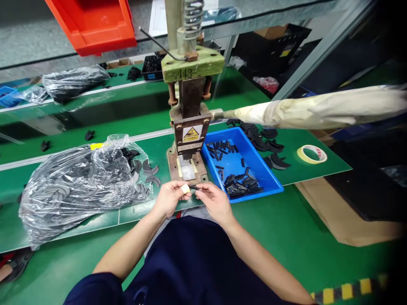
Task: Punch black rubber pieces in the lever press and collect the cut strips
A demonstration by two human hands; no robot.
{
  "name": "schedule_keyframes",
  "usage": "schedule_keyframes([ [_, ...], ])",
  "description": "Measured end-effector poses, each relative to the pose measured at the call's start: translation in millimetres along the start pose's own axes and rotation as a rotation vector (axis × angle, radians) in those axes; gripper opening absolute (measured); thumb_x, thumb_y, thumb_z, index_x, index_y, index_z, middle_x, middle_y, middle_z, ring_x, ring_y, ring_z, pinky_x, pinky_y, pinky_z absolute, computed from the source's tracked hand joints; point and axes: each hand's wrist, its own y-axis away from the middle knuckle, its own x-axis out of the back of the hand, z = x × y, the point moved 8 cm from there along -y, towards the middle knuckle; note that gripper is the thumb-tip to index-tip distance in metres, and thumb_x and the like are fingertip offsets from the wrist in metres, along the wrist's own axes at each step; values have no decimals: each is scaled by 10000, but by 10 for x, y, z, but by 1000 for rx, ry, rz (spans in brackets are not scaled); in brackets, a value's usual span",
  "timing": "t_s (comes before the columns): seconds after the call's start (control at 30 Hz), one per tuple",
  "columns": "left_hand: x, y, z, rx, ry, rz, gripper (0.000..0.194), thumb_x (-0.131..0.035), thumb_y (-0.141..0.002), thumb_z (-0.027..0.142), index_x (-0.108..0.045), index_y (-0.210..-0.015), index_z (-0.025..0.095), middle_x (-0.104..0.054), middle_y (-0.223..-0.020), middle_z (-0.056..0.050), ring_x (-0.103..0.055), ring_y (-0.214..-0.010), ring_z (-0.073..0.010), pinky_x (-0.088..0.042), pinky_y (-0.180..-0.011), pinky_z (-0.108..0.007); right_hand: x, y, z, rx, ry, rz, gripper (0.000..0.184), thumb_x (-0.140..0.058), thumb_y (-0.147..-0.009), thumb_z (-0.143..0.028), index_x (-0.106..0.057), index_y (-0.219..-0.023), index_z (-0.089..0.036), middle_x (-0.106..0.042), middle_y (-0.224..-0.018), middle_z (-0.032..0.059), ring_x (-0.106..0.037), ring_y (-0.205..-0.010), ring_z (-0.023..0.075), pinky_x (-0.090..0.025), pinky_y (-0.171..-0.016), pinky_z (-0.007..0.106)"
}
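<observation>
My left hand (170, 198) and my right hand (216, 201) meet at the table's front edge, just before the base of a hand press (190, 135). Between my fingertips is a small black strip-like piece (193, 187), pinched from both sides. A pale yellow wrap (185, 189), seemingly tape, covers a fingertip of my left hand. Close to my right hand stands a blue tray (270, 191) with many small black strips in it. Left of the press, a clear plastic bag (76, 182) lies open toward it, full of dark curved pieces.
The press's wrapped lever (318, 108) reaches far right above the table. Loose curved black pieces (276, 162) and a tape roll (312, 154) lie beyond the tray. An orange bin (95, 29) hangs overhead at upper left. Cardboard (343, 216) stands at the right.
</observation>
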Motion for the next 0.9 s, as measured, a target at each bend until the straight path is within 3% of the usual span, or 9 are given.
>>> schedule_keyframes([
  [0.07, 2, 16, 37, -70, -47, -8, 407, -833, -689, 478, -747, -920, 154, -730, -743, -60, -693, -653, -181, -590, -659, -330, 32, 14, -4, 33, 63, 13, 239, -723, -787, -427, -721, -939, -241, -674, -910, 28, -645, -768, 143, -548, -728, 299],
  [0.2, 13, 165, 343, -505, -358, 35, 201, -772, -792, 383, -772, -888, 206, -742, -912, -79, -703, -881, -205, -579, -816, -355, 71, 53, -11, 72, 136, 23, 217, -697, -813, -420, -722, -947, -251, -669, -926, 28, -647, -766, 147, -539, -727, 304],
  [0.3, -21, 262, 421, -671, -499, 23, 113, -708, -863, 309, -771, -901, 224, -739, -928, -67, -694, -904, -187, -570, -832, -339, 75, 78, 4, 74, 161, 26, 220, -687, -820, -430, -716, -942, -249, -685, -943, 31, -651, -758, 145, -542, -724, 303],
  [0.67, -12, 260, 335, -662, -542, 9, 70, -704, -870, 249, -755, -902, 211, -734, -906, -60, -694, -873, -175, -569, -774, -295, 59, 90, 99, 19, 120, 28, 260, -692, -808, -471, -703, -931, -242, -704, -913, 30, -660, -738, 149, -549, -719, 303],
  [0.9, 18, 283, 362, -696, -541, 11, 80, -682, -889, 250, -745, -919, 210, -726, -920, -62, -686, -885, -175, -562, -798, -307, 29, 62, 186, -54, -26, 22, 264, -760, -751, -438, -696, -915, -241, -685, -928, 22, -661, -772, 152, -554, -759, 317],
])
